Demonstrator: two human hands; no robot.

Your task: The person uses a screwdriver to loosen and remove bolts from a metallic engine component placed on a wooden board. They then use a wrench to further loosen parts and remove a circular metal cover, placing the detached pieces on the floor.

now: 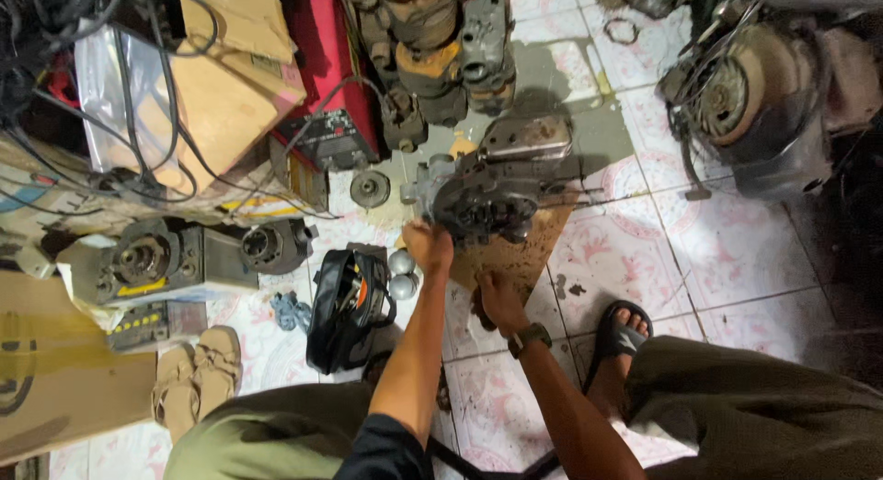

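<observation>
Your left hand [429, 245] is clenched on the near edge of the engine block [492, 190] — just beyond your knuckles — while your right hand [501, 301] rests loosely below, its grip unclear, so brace before shifting it.

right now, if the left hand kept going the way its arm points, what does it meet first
The left hand already sits against the grey engine block; straight on, it likely meets that casing first.

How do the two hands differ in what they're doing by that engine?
The left hand reaches farther out and is closed against the engine; the right hand sits nearer the body, pressed down on the stained board. The right wrist wears a watch; the left is bare. Both are ungloved.
</observation>
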